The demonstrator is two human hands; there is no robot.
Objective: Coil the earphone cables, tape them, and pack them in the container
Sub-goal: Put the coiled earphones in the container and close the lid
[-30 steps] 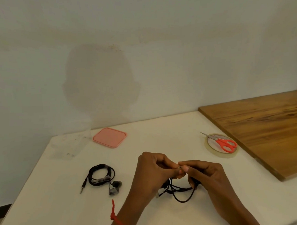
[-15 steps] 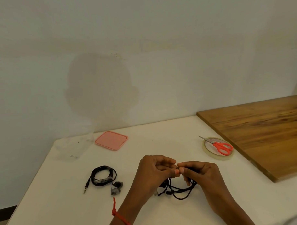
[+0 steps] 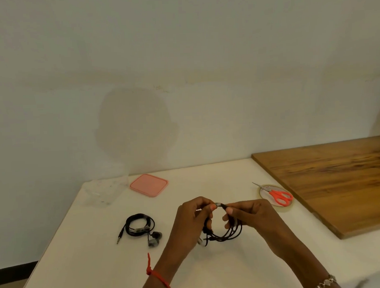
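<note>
Black earphone cable (image 3: pixel 223 238) hangs in thin round loops between both hands, just above the white table (image 3: pixel 210 272). The left hand (image 3: pixel 191 221) and the right hand (image 3: pixel 252 215) each pinch the top of the loops, with their fingertips almost touching. A small shiny bit sits there that may be tape, but I cannot tell for sure.

The cable looks thin, bendy and springy. If either pinch lets go too soon, the loops could pop open and tangle. Sticky tape could also fold onto itself or catch a finger.

To the left lies a second coil (image 3: pixel 140 226), neat, with its buds beside it. Further back sit a flat pink lid (image 3: pixel 149 185) and a clear, hard-to-see container (image 3: pixel 106 189). On the right, orange scissors (image 3: pixel 280 196) rest on a round tape roll (image 3: pixel 283 207), beside a smooth wooden board (image 3: pixel 337 181).
</note>
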